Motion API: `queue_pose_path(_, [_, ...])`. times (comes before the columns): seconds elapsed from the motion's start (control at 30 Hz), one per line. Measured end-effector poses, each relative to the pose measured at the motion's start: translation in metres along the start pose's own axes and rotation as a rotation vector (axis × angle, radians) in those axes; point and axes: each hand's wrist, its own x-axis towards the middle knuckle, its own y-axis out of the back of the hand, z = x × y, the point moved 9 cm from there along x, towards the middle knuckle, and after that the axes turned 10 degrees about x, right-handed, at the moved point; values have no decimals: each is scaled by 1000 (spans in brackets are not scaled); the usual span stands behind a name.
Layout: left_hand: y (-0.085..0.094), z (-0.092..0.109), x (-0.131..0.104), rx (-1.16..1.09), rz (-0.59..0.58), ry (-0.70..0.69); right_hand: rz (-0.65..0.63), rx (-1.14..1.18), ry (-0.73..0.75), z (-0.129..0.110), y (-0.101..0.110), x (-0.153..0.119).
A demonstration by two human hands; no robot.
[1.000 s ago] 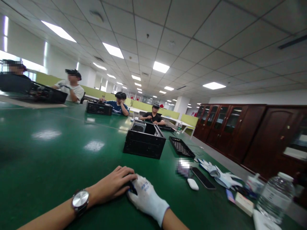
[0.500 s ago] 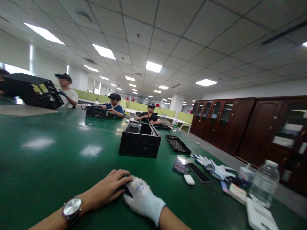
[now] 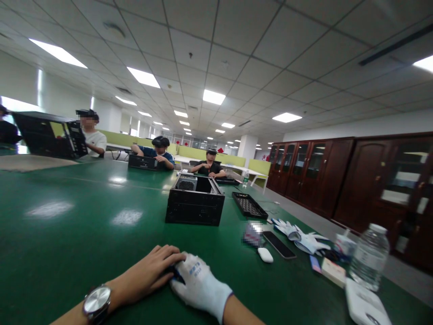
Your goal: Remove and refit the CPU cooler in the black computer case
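Observation:
My left hand [image 3: 152,273], bare and with a silver wristwatch [image 3: 97,300] at its wrist, is low in the view, left of centre. Its fingers and thumb are closed around the finger end of the white glove [image 3: 203,289] on my right hand [image 3: 194,282]. The two hands touch just above the green table [image 3: 111,243]. A dark blue patch shows between them. My right hand's fingers are mostly hidden, so whether they are curled around anything is unclear.
A black computer case [image 3: 194,205] stands ahead, with a black tray [image 3: 249,205] to its right. Nearer on the right lie a phone [image 3: 279,244], white case [image 3: 265,255], spare gloves [image 3: 301,237], small box [image 3: 333,271] and water bottle [image 3: 370,257]. Several people sit beyond.
The view has shifted slightly. Both hands stay together in nearly the same pose. Across the table, the person in blue has moved their arms, and the small black case before them has shifted right.

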Motion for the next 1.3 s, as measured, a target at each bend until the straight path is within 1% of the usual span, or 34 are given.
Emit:
queue_pose_path(0.4, [-3, -4, -2, -46, -25, 39, 10, 21, 7, 0, 1, -2])
queue_pose_path(0.6, [-4, -4, -3, -91, -32, 29, -13, 19, -2, 2, -2, -2])
queue_pose_path(0.77, [-3, -2, -3, -120, -53, 33, -8, 12, 19, -2, 3, -2])
queue_pose_path(0.87, [-5, -5, -4, -116, -69, 52, -14, 0, 31, -5, 4, -2])
queue_pose_path(0.93, [-7, -7, -5, -111, -65, 54, -22, -14, 32, -6, 4, -3])
queue_pose_path(1.1, [-6, -9, -7, -92, -13, 23, -16, -57, 58, -6, 4, -3])
queue_pose_path(1.3, [-11, -13, -7, -85, -40, 57, 17, -78, 87, -3, 0, -1])
